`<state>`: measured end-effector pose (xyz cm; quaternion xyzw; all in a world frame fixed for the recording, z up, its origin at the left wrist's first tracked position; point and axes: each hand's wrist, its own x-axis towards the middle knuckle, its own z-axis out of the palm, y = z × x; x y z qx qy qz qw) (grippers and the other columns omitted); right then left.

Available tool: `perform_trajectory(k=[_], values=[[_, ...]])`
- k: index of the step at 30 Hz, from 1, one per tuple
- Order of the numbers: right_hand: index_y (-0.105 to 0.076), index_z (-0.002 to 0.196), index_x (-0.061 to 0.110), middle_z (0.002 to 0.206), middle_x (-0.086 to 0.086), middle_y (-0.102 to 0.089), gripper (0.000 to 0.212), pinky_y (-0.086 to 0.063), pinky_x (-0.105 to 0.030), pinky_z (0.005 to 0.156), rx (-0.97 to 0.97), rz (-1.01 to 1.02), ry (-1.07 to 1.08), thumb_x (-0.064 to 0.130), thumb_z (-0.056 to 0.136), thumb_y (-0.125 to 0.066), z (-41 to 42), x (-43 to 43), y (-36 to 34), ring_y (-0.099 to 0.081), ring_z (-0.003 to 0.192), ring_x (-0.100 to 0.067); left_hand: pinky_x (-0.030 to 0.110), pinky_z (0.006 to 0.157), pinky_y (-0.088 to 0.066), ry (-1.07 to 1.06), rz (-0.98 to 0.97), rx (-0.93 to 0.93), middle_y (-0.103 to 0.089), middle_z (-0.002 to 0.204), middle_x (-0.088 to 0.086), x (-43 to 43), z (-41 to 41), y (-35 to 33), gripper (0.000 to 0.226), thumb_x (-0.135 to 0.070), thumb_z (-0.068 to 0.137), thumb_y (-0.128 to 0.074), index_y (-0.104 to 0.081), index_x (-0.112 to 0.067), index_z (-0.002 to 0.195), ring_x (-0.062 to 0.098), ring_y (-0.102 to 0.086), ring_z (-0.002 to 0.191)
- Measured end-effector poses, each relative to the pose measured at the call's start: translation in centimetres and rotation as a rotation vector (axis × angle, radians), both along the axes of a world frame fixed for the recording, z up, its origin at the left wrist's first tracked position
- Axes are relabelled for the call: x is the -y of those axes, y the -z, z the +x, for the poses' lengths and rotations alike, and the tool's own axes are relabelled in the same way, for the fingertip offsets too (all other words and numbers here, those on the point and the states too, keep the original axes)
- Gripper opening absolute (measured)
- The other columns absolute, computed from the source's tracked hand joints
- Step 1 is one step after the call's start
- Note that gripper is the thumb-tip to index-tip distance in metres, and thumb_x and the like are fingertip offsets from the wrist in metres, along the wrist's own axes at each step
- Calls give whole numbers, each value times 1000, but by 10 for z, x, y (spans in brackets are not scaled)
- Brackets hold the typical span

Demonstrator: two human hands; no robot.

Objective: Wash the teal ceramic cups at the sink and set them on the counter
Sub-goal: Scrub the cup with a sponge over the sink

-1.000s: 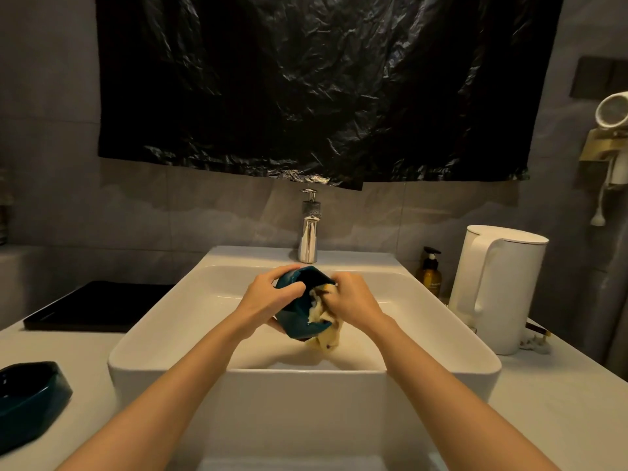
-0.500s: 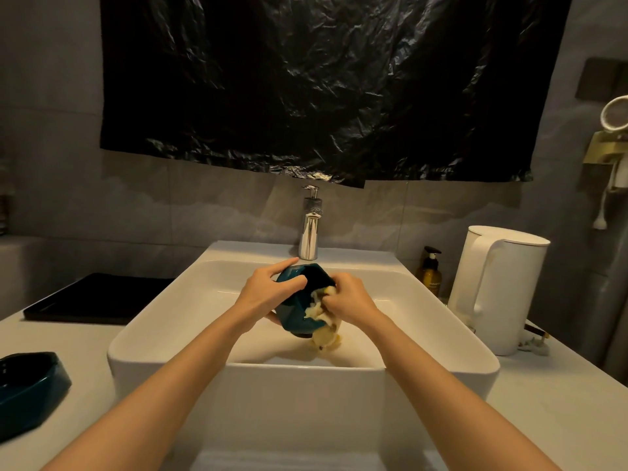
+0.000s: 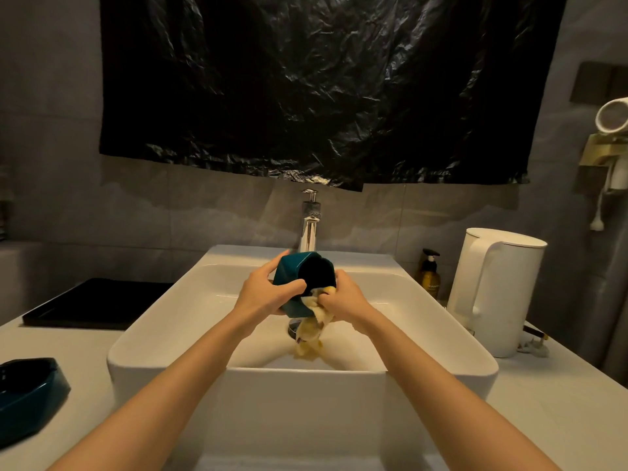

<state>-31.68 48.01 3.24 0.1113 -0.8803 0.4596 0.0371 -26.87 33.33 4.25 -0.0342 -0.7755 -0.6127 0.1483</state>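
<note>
1. Left hand (image 3: pixel 268 294) first: curled round the outside of the teal cup (image 3: pixel 289 270), gripping it tipped on its side with the mouth turned to the right.
2. Right hand (image 3: pixel 343 300): fingers bunched, pinching a yellow cloth (image 3: pixel 311 329) and pressing it against the cup's rim, the loose tail dangling toward the drain (image 3: pixel 293 329).
3. Cup held up over the sink (image 3: pixel 306 396), just in front of the faucet (image 3: pixel 309 229), touching neither basin nor counter (image 3: pixel 560 402).
4. Progress, as a judgement: mid-scrub on this cup by the look of it. Rinsing and setting down on the counter not yet done.
5. Over on the left counter: a second teal piece (image 3: pixel 30 392), faceted and cut off by the frame edge. Hard to call as cup or dish, and impossible to tell whether washed or waiting.
6. On to containers. Inside of the held cup: dark and shadowed, contents unreadable, nothing seen pouring out.
7. Sink basin: only the cloth tail and the drain to make out, no stream visible at the faucet.
8. White kettle (image 3: pixel 492 290) on the right counter, lid down, contents hidden.
9. Amber pump bottle (image 3: pixel 431 277) tucked between kettle and sink, fill level not readable.
10. Black tray (image 3: pixel 95 304) on the left, behind the teal piece, too dark to read.
</note>
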Motion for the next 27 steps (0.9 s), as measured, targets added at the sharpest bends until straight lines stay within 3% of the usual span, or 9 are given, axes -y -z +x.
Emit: perform_trajectory(k=[2, 6, 8, 11, 14, 17, 20, 24, 27], values=[[-48, 121, 14, 113, -6, -59, 35, -52, -31, 80, -168, 93, 56, 8, 88, -58, 0, -3, 1, -57, 102, -22, 39, 75, -57, 41, -36, 14, -53, 126, 6, 0, 1, 1, 64, -18, 83, -68, -41, -28, 140, 28, -57, 109], [-52, 113, 9, 107, -10, -62, 22, -45, -27, 70, -364, 305, 143, 24, 98, -45, 3, -9, 0, -58, 91, -24, 26, 58, -58, 95, -50, 39, -59, 101, 0, -4, 1, 2, 39, -21, 87, -64, -50, -30, 122, 19, -60, 87], [-54, 110, 8, 105, -10, -63, 24, -50, -29, 72, -353, 300, 159, 27, 99, -43, 1, -9, -1, -59, 90, -23, 25, 56, -57, 91, -39, 29, -58, 96, -3, -2, 0, 1, 32, -22, 87, -63, -51, -32, 115, 17, -60, 85], [-55, 109, 9, 105, -11, -64, 16, -50, -28, 75, -246, 218, 74, 16, 96, -49, -5, -5, 3, -58, 88, -20, 30, 58, -59, 55, -40, 31, -59, 96, -2, 1, 0, -1, 28, -24, 86, -65, -52, -33, 109, 21, -61, 88], [-55, 116, 12, 105, -6, -63, 27, -50, -27, 79, -166, 156, 14, 8, 89, -58, -7, -4, 5, -57, 91, -17, 34, 62, -60, 45, -77, 47, -61, 99, 1, 3, 0, 0, 28, -27, 86, -65, -55, -30, 111, 24, -62, 92], [-63, 109, 13, 100, -5, -67, 20, -49, -25, 72, -278, 249, 64, 24, 94, -54, -7, -6, 4, -60, 86, -17, 29, 56, -59, 80, -78, 77, -60, 95, -2, 2, 1, 1, 21, -27, 88, -62, -55, -28, 108, 19, -60, 84], [-64, 104, 13, 96, -6, -67, 28, -52, -28, 73, -307, 297, 85, 33, 98, -46, -6, -7, 2, -61, 84, -18, 28, 54, -58, 81, -64, 97, -60, 96, 0, 3, 3, -1, 21, -29, 90, -60, -56, -25, 110, 19, -59, 84], [-50, 121, 13, 110, -4, -59, 26, -49, -28, 83, -132, 197, -100, 8, 96, -47, -4, -4, 4, -55, 98, -18, 30, 54, -58, 31, -84, 81, -61, 90, -3, 7, 3, -1, 19, -30, 87, -62, -57, -27, 105, 20, -60, 83], [-52, 121, 15, 103, 1, -57, 35, -49, -26, 80, -128, 185, -111, 2, 89, -56, -5, -5, 4, -56, 98, -17, 31, 57, -59, 32, -103, 90, -61, 94, -1, 7, 3, -1, 23, -31, 87, -63, -57, -26, 109, 25, -60, 92]])
